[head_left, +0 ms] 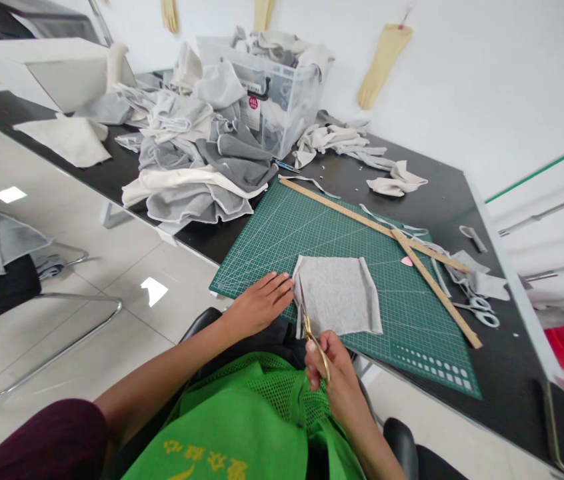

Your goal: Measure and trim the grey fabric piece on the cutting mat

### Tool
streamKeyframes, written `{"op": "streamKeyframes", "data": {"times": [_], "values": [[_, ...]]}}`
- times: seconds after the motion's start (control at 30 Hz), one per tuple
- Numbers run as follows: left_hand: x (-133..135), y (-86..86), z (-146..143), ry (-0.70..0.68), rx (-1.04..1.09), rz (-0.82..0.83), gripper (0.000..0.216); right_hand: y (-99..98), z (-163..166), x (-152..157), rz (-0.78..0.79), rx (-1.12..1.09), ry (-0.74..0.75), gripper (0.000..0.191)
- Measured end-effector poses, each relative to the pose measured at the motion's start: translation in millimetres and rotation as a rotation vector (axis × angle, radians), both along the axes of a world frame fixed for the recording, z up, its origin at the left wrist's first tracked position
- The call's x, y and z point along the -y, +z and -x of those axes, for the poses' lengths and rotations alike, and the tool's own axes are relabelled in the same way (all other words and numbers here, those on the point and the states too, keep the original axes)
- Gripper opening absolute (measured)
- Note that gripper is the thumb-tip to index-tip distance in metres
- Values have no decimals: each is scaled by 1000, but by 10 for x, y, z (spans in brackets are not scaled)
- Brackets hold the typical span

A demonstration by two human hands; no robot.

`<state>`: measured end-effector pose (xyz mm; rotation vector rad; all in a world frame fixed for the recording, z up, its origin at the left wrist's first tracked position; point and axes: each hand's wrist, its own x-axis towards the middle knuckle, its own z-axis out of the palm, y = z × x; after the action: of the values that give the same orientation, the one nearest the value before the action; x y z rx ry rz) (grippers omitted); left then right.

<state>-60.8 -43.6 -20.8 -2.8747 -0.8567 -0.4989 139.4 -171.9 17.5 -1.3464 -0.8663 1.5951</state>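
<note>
Squarish grey cloth piece, lower centre of frame, on a green gridded cutting mat that presumably shields the black table. Left hand: flat, fingers extended, at the cloth's left edge, apparently steadying it. Right hand: gripping gold-handled metal scissors, blades along that edge.

**Grey cloth and gold scissors at the cutting mat's near edge**

The cloth is roughly four-sided and lies mostly flat, its left and right borders slightly curled. The scissors point away from this near edge, blades along the cloth's left border; how wide they open, one cannot tell.
</note>
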Motion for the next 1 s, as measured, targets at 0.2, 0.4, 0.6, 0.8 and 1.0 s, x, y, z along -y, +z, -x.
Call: {"op": "streamKeyframes", "data": {"times": [0.2,0.4,0.6,0.8,1.0], "values": [[-5,12,2,-3,-1,-3,46,-23,-6,8,17,1,1,46],[-7,-5,3,3,-3,-18,43,-23,-23,20,34,-35,-8,48],[0,19,6,-10,-8,2,47,28,-18,25,40,-10,0,48],[7,45,8,-2,-21,0,46,108,12,24,40,39,12,49],[4,23,-5,5,-18,-18,43,129,23,40,41,39,26,50]]}}
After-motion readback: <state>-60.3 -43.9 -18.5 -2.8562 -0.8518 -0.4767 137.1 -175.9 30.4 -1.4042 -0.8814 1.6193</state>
